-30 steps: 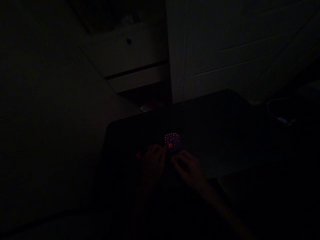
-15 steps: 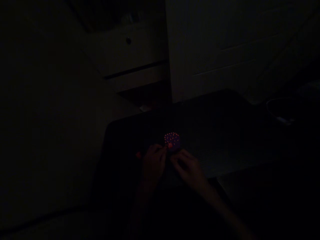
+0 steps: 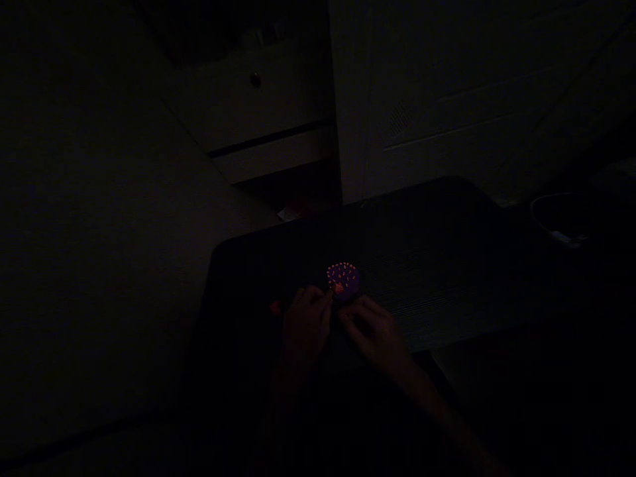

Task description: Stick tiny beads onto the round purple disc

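In the very dark head view, a rounded purple piece dotted with small orange bits lies on the dark table. The dots line its far rim and scatter over its upper part; a larger orange-red lump sits at its lower left. My left hand is closed, fingertips pinched together beside that lump; what they hold is too dark to make out. At the piece's near right edge, my right hand is curled with thumb and fingers together, and its fingertips are obscured. A small red-orange lump lies left of my left hand.
The dark table has rounded far corners. Behind it stand a drawer unit with a round knob and a pale panelled surface. A dark container with a pale rim is at the right. Some pale item lies beyond the table's far edge.
Both hands stay almost in place beside the purple piece. The left fingertips have shifted very slightly right, towards the orange-red lump.
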`<move>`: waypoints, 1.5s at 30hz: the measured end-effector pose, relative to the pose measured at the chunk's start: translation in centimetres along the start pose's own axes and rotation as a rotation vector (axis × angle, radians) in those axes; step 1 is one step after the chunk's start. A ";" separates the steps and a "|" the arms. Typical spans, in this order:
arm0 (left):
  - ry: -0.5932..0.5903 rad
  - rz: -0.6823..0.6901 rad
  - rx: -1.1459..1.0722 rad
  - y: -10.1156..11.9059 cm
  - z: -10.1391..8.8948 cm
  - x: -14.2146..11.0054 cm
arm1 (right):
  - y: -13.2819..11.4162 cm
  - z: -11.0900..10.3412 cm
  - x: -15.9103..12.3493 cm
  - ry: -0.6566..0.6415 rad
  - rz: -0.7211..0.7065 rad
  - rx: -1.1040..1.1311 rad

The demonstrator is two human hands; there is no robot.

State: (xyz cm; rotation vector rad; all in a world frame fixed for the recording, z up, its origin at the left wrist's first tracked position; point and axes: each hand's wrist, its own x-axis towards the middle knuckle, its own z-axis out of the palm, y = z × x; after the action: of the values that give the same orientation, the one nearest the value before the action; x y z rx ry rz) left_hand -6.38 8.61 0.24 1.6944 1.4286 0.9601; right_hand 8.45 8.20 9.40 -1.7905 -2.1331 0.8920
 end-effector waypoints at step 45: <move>0.161 0.024 -0.134 -0.3 0.8 0.5 | 0.1 0.1 0.1 0.022 -0.016 0.009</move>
State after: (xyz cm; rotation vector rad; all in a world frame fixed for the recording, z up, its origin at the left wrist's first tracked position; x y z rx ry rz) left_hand -5.79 9.11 -0.33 1.5687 1.4143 1.2023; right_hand 8.47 8.24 9.29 -1.7677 -2.1239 0.8729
